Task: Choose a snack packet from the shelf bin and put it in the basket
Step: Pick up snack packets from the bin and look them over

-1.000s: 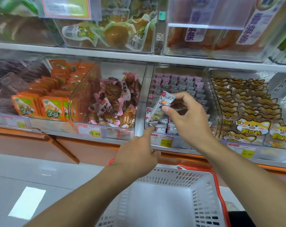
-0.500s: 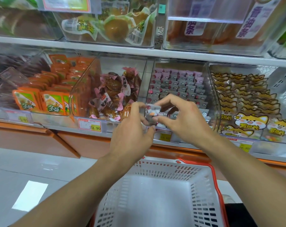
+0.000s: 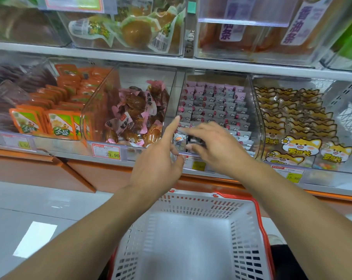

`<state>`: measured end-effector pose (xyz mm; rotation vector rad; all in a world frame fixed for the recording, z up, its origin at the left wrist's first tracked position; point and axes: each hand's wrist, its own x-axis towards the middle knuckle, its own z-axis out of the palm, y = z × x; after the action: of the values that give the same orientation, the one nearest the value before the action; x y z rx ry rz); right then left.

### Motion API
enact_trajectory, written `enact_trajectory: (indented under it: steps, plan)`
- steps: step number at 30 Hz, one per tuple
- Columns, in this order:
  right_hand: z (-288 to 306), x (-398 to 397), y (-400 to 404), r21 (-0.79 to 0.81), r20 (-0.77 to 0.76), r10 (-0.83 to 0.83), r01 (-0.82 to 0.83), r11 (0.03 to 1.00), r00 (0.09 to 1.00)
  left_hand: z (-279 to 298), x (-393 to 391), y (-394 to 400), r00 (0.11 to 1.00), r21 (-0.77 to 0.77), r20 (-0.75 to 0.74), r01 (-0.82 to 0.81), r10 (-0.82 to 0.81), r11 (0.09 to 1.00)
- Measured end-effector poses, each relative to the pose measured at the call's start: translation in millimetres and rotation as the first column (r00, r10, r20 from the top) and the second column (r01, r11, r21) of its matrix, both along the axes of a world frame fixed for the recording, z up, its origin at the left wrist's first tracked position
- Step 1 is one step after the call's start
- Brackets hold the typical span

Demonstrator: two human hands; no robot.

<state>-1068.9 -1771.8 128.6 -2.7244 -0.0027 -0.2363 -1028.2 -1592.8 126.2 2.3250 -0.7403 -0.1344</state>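
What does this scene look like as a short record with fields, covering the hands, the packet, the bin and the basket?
left hand: raised at the bin front, index finger pointing up, holds nothing
right hand: fingers pinch the small grey and white snack packet
packet position: at the front lip of the clear plastic shelf bin of pink and grey packets, not yet over the basket
white plastic basket with red rim: below the hands, no packet visible inside
neighbouring bin: brown snacks in pink wrappers, left of the chosen bin

We reach both forearms forward, hands nearly meeting. Our left hand (image 3: pixel 158 162) raised, index finger straight and pointing up, other fingers loosely curled. Our right hand (image 3: pixel 215 146) palm down, fingers bent, pinching small packet.
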Motion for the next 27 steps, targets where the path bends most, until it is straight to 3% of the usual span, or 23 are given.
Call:
enact_trajectory:
  steps: [6,11,16,20,22,24,27]
  plan:
    - [0.6,-4.6,-10.8,-0.067,-0.031,0.063,-0.065,0.996,0.998,-1.3,-5.4,-2.1,0.982,0.207,0.184,0.005,-0.044,0.978]
    - [-3.9,-5.5,-3.0,0.089,0.121,-0.061,0.050,0.995,0.991,2.0,-5.9,-4.2,0.966,0.142,0.260,-0.040,0.002,0.989]
    - [-8.2,-4.2,10.3,0.088,0.220,-0.044,0.025,0.996,0.975,0.4,1.6,-2.8,0.994,0.088,0.105,-0.042,0.033,0.995]
    - [-7.7,0.3,12.6,-0.125,0.039,-0.003,0.008,0.992,0.999,-2.6,3.1,-3.2,0.991,0.187,0.132,-0.043,0.018,0.981]
    - [-4.1,0.5,10.0,-0.104,-0.025,0.002,-0.005,0.995,1.000,-5.3,1.2,-4.5,0.993,0.287,0.119,-0.022,-0.013,0.958]
    - [0.8,-0.6,3.2,-0.048,0.010,-0.068,0.068,0.997,0.998,-8.1,0.0,-5.4,0.993,0.360,0.116,-0.009,-0.035,0.933]
    - [3.8,-3.1,-7.6,-0.088,-0.015,-0.150,0.148,0.985,0.989,-11.6,-0.3,-4.4,0.991,0.399,0.125,-0.011,-0.042,0.917]
